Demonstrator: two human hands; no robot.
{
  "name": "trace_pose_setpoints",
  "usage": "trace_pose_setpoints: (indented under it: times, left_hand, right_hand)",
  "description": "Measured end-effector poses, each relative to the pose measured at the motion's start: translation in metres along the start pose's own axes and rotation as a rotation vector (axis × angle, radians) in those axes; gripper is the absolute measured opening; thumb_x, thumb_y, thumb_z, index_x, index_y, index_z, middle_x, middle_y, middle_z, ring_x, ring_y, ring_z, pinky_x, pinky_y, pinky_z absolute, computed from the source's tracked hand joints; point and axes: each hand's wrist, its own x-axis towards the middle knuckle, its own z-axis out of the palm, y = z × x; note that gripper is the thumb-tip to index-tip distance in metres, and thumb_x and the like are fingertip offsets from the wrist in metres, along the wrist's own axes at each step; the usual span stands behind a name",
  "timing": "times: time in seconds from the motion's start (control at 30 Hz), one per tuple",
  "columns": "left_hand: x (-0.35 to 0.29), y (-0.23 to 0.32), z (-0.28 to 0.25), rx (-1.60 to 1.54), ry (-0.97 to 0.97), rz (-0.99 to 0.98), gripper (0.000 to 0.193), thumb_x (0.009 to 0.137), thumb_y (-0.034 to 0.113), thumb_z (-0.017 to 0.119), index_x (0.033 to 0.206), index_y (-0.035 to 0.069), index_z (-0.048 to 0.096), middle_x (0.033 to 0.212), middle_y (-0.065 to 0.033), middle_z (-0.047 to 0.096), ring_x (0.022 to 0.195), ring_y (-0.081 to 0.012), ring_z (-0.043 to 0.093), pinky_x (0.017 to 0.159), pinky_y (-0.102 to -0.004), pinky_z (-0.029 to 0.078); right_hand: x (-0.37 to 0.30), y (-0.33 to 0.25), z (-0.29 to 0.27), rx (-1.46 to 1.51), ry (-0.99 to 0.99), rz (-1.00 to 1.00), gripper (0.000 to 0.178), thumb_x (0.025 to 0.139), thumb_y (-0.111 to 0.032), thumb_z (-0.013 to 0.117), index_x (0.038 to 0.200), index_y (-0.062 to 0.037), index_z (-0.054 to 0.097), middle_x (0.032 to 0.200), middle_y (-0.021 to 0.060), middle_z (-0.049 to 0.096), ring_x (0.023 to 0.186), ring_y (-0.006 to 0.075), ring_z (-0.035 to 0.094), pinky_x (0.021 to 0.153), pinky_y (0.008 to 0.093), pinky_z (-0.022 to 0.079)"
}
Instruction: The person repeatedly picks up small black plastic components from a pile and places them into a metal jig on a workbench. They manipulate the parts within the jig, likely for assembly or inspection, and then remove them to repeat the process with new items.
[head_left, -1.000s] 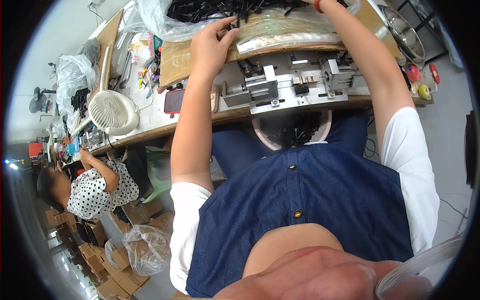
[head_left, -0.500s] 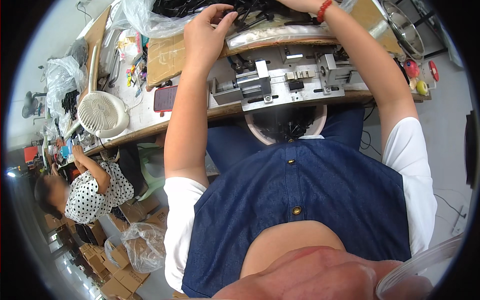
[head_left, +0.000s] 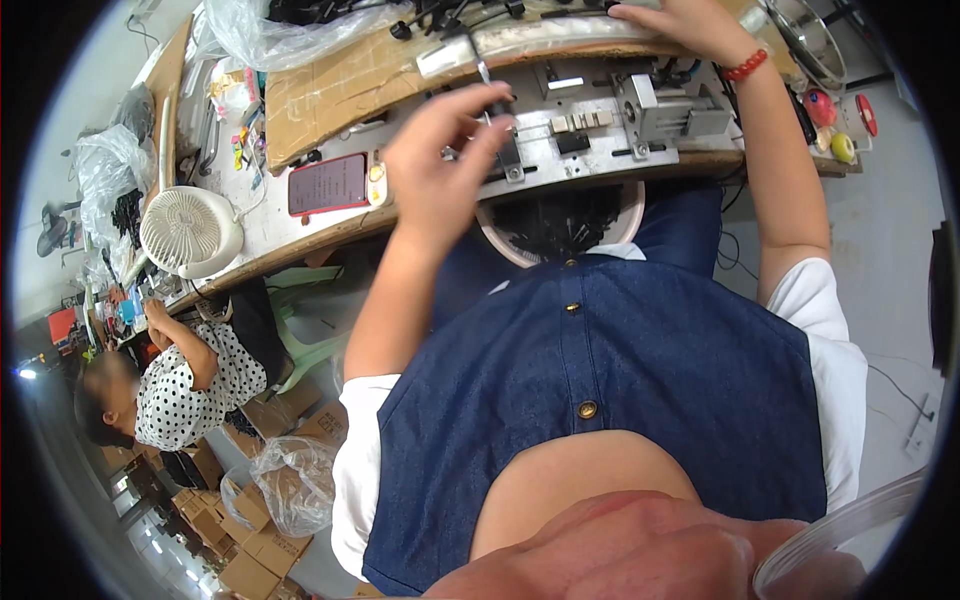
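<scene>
Rows of dark text fill the screen of the red-edged rectangular phone [head_left: 328, 184] lying on the white worktable [head_left: 272, 222], too small to make out. Dark printing also marks the brown cardboard boxes [head_left: 272, 550] on the floor at the left — likewise too small to read.

The left hand [head_left: 437, 170], slightly blurred, pinches a long, thin black rod with a silvery middle section [head_left: 482, 66] between thumb and fingers. The rod slants above the left end of the silver metal clamping fixture [head_left: 600, 150], its upper end near loose black parts [head_left: 510, 9] at the flat brown cardboard sheet [head_left: 335, 95]; it lies to the left of the right hand [head_left: 700, 25], well apart from it. The right hand, below which a red beaded bracelet [head_left: 743, 66] circles the wrist, has its fingertips at the end of another slim black rod [head_left: 578, 13] — whether they grip it, I cannot tell.
</scene>
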Motion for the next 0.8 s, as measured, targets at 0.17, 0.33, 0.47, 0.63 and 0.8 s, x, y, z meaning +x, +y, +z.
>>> trace_pose_setpoints:
  times: [0.17, 0.33, 0.47, 0.63, 0.8]
  left_hand:
    - [-0.043, -0.007, 0.047, 0.13, -0.17, 0.141, 0.027, 0.082, 0.004, 0.084, 0.108, 0.009, 0.079, 0.099, -0.0064, 0.069, 0.068, -0.0149, 0.066, 0.062, -0.0275, 0.054]
    - [-0.048, -0.024, 0.072, 0.291, -0.15, 0.121, 0.023, 0.083, 0.011, 0.084, 0.106, 0.014, 0.08, 0.11, -0.0042, 0.06, 0.065, -0.0135, 0.066, 0.062, -0.0301, 0.055]
    - [-0.049, -0.034, 0.082, 0.311, -0.134, 0.123, 0.022, 0.085, 0.014, 0.083, 0.106, 0.013, 0.08, 0.113, -0.0038, 0.064, 0.07, -0.0157, 0.07, 0.064, -0.0309, 0.057]
    - [-0.05, -0.037, 0.087, 0.317, -0.088, 0.203, 0.024, 0.085, 0.013, 0.081, 0.109, 0.013, 0.079, 0.124, -0.0047, 0.072, 0.082, -0.0208, 0.075, 0.071, -0.0315, 0.06]
    - [-0.051, -0.03, 0.087, 0.349, -0.116, 0.147, 0.028, 0.086, 0.013, 0.08, 0.114, 0.013, 0.078, 0.125, -0.0042, 0.073, 0.085, -0.0207, 0.075, 0.073, -0.0316, 0.061]
  right_hand:
    - [-0.004, 0.004, 0.014, 0.026, 0.067, 0.055, 0.02, 0.092, -0.014, 0.07, 0.108, -0.0019, 0.067, 0.096, 0.0149, 0.065, 0.092, 0.0301, 0.064, 0.084, 0.0402, 0.051]
    - [-0.018, -0.008, 0.011, 0.43, 0.395, 0.191, 0.013, 0.103, -0.013, 0.061, 0.112, -0.0053, 0.065, 0.091, 0.005, 0.067, 0.076, 0.014, 0.06, 0.068, 0.0265, 0.048]
    - [-0.038, -0.029, 0.019, 0.967, 0.682, 0.348, 0.014, 0.106, -0.018, 0.062, 0.115, -0.0085, 0.066, 0.087, -0.0004, 0.068, 0.073, 0.0069, 0.063, 0.062, 0.0191, 0.046]
    - [-0.067, -0.075, 0.025, 1.291, 0.68, 0.473, 0.014, 0.106, -0.017, 0.062, 0.116, -0.008, 0.066, 0.088, 0.0015, 0.069, 0.075, 0.0113, 0.068, 0.063, 0.0208, 0.051]
    - [-0.097, -0.078, 0.04, 1.229, 0.493, 0.398, 0.027, 0.108, -0.014, 0.056, 0.131, 0.0002, 0.062, 0.098, 0.01, 0.073, 0.087, 0.0142, 0.067, 0.08, 0.0258, 0.052]
